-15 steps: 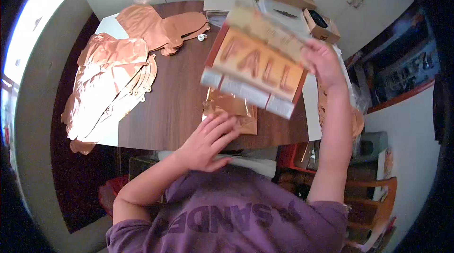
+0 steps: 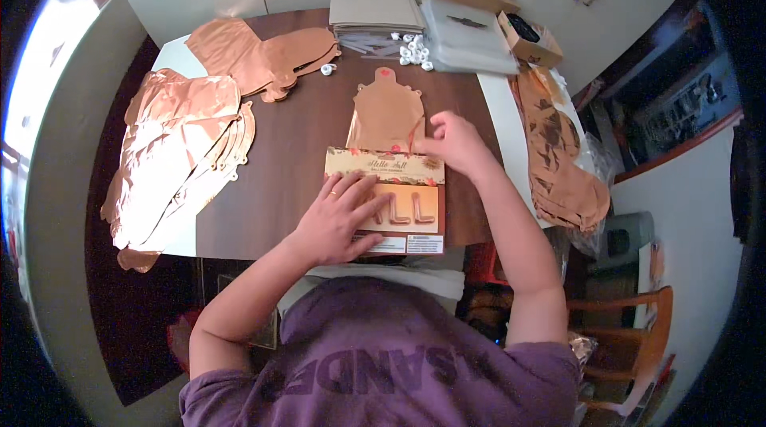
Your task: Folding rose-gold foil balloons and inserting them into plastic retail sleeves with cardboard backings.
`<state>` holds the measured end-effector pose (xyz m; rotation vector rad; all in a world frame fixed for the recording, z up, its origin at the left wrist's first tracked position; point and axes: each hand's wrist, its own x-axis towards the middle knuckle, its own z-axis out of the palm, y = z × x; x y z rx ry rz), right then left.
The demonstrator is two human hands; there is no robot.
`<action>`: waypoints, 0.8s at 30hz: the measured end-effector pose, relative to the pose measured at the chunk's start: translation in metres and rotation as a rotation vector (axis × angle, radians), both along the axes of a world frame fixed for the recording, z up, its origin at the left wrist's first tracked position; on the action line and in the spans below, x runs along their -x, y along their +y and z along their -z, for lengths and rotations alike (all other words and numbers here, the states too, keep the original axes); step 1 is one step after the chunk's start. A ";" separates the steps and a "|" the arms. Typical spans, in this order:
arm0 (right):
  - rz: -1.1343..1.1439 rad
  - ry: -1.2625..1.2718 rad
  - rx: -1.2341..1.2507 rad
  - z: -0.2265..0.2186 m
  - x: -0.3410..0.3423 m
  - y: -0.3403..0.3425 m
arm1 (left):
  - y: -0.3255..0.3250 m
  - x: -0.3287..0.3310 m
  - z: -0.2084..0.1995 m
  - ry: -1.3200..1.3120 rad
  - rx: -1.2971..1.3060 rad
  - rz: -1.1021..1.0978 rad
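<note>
A printed header card (image 2: 423, 170) in autumn colours, with pictures of balloon letters, lies at the table's front edge. My left hand (image 2: 339, 215) rests flat on its left part, fingers stretched out. Just beyond the card lies a flat copper foil balloon (image 2: 389, 112), its near end covered by the card. At the card's far right corner is my right hand (image 2: 453, 144), its fingers curled together beside the foil's right edge. A thin reddish strip shows by those fingertips. What the fingers hold, if anything, is too small to make out.
Copper foil balloons lie in piles on the left (image 2: 183, 140), far left (image 2: 255, 60) and right (image 2: 558, 160). Small white spools (image 2: 415, 52) sit before a stack of pale sheets (image 2: 375, 13), clear plastic sleeves (image 2: 471, 40) and a small cardboard box (image 2: 542, 48).
The card, raised and tilted in my right hand before, now lies flat on the table under my left hand. My right hand has come down and leftward to its far corner.
</note>
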<state>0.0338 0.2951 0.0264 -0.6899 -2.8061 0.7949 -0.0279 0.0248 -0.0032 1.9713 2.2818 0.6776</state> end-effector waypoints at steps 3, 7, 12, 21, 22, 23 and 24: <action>0.158 0.027 0.539 0.008 0.023 0.021 | 0.000 0.003 -0.003 0.021 0.004 0.025; 0.178 -0.188 0.693 -0.003 0.042 0.025 | -0.004 0.003 -0.006 0.025 0.029 0.033; 0.024 -0.223 0.566 0.011 0.053 0.034 | -0.005 0.009 -0.010 0.017 0.027 0.061; -0.418 0.224 0.090 -0.023 0.003 -0.018 | -0.007 0.014 -0.009 -0.002 -0.003 0.070; -0.617 0.308 -0.140 -0.019 -0.009 -0.021 | -0.008 0.015 -0.006 -0.052 0.006 0.089; -0.812 0.391 -0.374 -0.014 -0.020 -0.024 | -0.009 0.016 -0.002 -0.102 0.016 0.107; -0.856 0.379 -0.458 -0.008 -0.031 -0.032 | -0.004 0.019 0.010 -0.116 -0.084 0.114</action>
